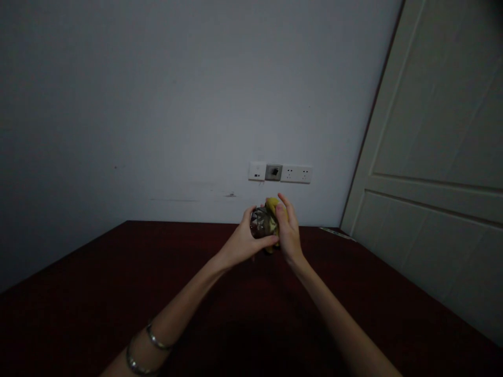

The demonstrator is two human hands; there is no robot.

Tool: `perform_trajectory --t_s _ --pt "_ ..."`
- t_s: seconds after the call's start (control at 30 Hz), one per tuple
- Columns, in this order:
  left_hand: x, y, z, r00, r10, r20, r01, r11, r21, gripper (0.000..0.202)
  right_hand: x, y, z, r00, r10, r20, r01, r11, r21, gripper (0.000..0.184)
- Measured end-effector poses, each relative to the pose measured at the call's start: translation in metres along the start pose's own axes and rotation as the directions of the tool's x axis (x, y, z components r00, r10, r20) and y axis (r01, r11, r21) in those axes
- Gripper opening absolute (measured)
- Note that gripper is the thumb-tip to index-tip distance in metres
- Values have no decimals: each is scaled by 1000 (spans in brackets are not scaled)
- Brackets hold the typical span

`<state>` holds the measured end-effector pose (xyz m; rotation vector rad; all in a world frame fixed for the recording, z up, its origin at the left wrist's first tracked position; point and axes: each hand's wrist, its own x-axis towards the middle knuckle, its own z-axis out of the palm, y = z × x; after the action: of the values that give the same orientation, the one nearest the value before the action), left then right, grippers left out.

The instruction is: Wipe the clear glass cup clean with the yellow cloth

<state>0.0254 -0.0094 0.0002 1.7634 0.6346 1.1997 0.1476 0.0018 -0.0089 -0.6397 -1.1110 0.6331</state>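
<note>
My left hand is wrapped round a clear faceted glass, its thumb along the near side. The glass is held tilted on its side above the table, its open end toward the right. A yellow cloth is bunched against that right end, and part of it hangs below the glass. My right hand presses the cloth to the glass with the thumb, one finger sticking up. How far the cloth goes into the glass is hidden by my fingers.
Beneath my hands spreads a dark red table. Behind it stands a pale wall with a row of sockets and a grey switch plate. A light panelled door rises at the right. A thin flat strip lies at the back right edge.
</note>
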Motion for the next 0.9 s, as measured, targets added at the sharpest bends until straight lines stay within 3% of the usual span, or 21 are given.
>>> perform_trajectory --t_s 0.1,0.2,0.33,0.43,0.53,0.63,0.8,0.9 --pt "-1 0 5 989 -138 47 138 990 -4 90 1 5 -1 996 7 -88 -10 999 -36 47" --pt "-2 0 11 983 -181 11 182 978 -101 69 -2 2 1 994 -34 -108 24 995 -92 40" --pt "0 -4 16 957 -263 -120 224 938 -265 52 -8 -1 4 990 -143 14 143 964 -224 37" --pt "2 -6 14 931 -351 -103 287 876 -389 51 -11 0 4 948 -288 135 317 891 -325 35" --pt "4 -6 11 916 -393 -76 305 809 -503 54 -13 -1 2 855 -443 271 518 770 -374 36" --pt "5 -5 7 903 -419 -99 286 754 -591 53 -15 -5 2 723 -541 430 686 637 -352 41" --pt "6 -2 -7 876 -465 -123 263 677 -687 47 -17 -13 2 498 -556 666 853 454 -259 49" --pt "7 -2 -19 875 -462 -144 239 671 -701 46 -15 -12 -1 390 -550 738 910 352 -219 51"
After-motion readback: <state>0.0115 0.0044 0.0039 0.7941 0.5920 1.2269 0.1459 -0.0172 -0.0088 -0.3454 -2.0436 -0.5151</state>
